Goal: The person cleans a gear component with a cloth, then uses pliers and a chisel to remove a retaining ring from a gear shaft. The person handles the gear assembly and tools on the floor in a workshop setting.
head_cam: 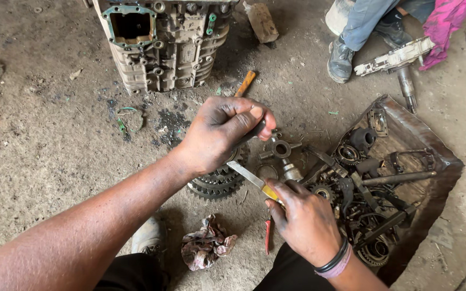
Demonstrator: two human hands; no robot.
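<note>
**Blade against the gear, both hands closed**

My left hand (223, 134) is clenched around a dark, grimy metal part (258, 129), thumb pressed along its top; most of that part is hidden in my fist. It hovers directly over the big toothed steel gear wheel (216, 182) lying flat on the dirt floor (44, 145). My right hand (304, 221) grips the yellow handle of a flat, silvery blade (247, 175), whose tip runs up and left under my left palm, just over the gear's rim.

Just beside the gear, toward my right, lies a grey cross-shaped metal spider piece (281, 149). Further right, a rusty brown sheet-metal tray (432, 156) holds a heap of oily gears, bearings and rods. A crumpled, stained rag (207, 242) lies near my knees, with red-handled pliers (267, 236) next to it. Ahead of me stands a dirty grey cast gearbox housing (160, 43). Another person's blue-trousered leg and dark shoe (342, 59) show at top right.
</note>
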